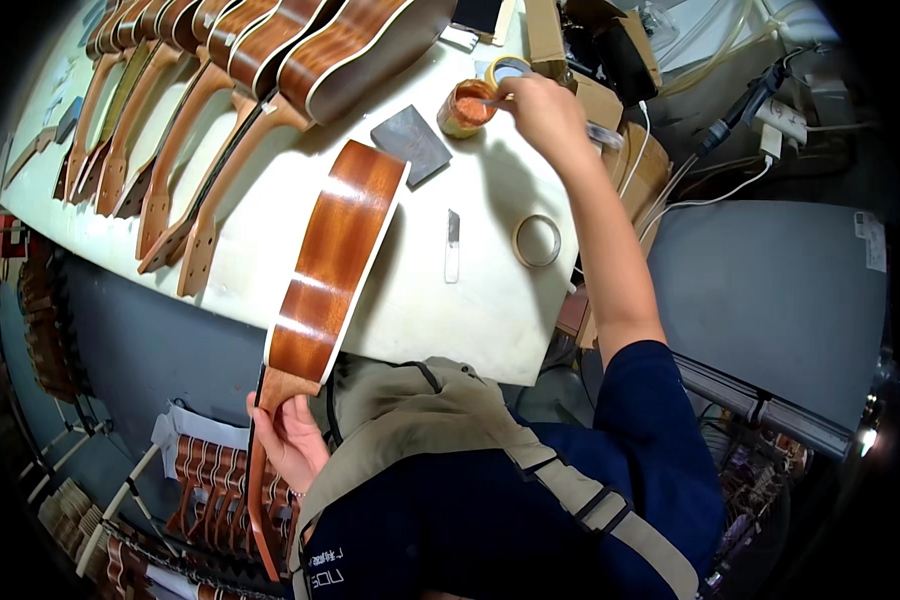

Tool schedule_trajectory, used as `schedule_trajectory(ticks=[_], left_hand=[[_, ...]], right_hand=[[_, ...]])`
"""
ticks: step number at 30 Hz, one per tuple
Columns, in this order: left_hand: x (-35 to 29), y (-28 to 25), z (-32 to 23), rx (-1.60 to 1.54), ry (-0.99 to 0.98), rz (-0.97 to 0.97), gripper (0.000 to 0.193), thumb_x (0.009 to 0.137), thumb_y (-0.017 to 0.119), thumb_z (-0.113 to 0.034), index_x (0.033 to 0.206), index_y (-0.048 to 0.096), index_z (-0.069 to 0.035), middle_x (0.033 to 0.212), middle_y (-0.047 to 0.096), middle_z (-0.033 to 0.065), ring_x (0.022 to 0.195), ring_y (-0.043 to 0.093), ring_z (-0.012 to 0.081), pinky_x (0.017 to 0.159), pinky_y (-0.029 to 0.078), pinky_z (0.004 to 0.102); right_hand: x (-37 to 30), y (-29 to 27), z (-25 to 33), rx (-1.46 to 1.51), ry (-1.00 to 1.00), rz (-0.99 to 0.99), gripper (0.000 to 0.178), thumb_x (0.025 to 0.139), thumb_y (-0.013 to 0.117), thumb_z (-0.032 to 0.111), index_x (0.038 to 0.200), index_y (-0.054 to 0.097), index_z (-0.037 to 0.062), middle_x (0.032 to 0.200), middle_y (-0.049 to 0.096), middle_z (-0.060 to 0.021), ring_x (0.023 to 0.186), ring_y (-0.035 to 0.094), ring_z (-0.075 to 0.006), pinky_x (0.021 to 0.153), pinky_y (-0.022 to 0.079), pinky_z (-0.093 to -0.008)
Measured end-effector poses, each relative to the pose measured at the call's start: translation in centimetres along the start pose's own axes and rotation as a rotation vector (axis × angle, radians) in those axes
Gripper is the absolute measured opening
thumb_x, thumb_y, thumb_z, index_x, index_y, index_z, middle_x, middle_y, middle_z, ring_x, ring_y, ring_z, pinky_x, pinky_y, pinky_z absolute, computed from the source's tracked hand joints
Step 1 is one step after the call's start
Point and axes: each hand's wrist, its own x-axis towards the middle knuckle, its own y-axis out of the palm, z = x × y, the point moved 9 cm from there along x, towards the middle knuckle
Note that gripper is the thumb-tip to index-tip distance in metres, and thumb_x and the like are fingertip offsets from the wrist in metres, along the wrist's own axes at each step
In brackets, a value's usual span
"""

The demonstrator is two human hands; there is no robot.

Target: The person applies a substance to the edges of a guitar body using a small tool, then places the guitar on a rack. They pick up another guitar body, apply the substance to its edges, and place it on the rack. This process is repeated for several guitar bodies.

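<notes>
Step in hand, as judged: paste was being worked or taken up at the jar [457, 122], one hand there, the other steadying the instrument [332, 262].

Next move, as judged: it called for drawing the tool clear of the rim without drips, and for a steady hold on the glossy body.

Instrument: one, small, guitar-shaped, brown with pale edging; it was turned on edge, its side uppermost, body slanting over the near margin of the counter [490, 330], neck toward the person. Whether its far end touched the counter could not be told.

Left hand [295, 440]: grip closed about the neck beside the heel; the body extended beyond the fingers.

Right hand [548, 118]: grip narrow, fingertips pinched on a thin tool [494, 102] whose end was at the jar's mouth; reddish paste showed inside. The instrument lay well apart from this grip.

Also on the counter: dark flat block [411, 145], between instrument and jar; blade [452, 245]; tape ring [518, 243]; further instruments [370, 45], upper left.
</notes>
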Motion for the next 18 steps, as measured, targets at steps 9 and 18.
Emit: schedule_trajectory(ticks=[9,18], left_hand=[[-0.3,1.8,-0.8,0.119,0.114,-0.089,0.039,0.087,0.058,-0.022,0.118,0.050,-0.001,0.118,0.053,0.0104,0.109,0.052,0.0189,0.088,0.050,0.0260],[-1.2,2.4,-1.1,0.226,0.151,-0.125,0.034,0.088,0.055,-0.011,0.118,0.045,0.000,0.122,0.048,0.0158,0.114,0.047,0.0249,0.094,0.046,0.0355]], right_hand=[[3.7,2.6,1.6,-0.178,-0.063,0.078,0.016,0.064,0.059,0.024,0.075,0.069,0.0175,0.077,0.066,-0.0087,0.072,0.065,-0.0261,0.065,0.052,-0.0362],[4.4,3.8,1.6,-0.166,-0.087,-0.006,0.015,0.071,0.057,0.019,0.080,0.068,0.0122,0.083,0.066,-0.0115,0.076,0.064,-0.0304,0.064,0.052,-0.0386]])
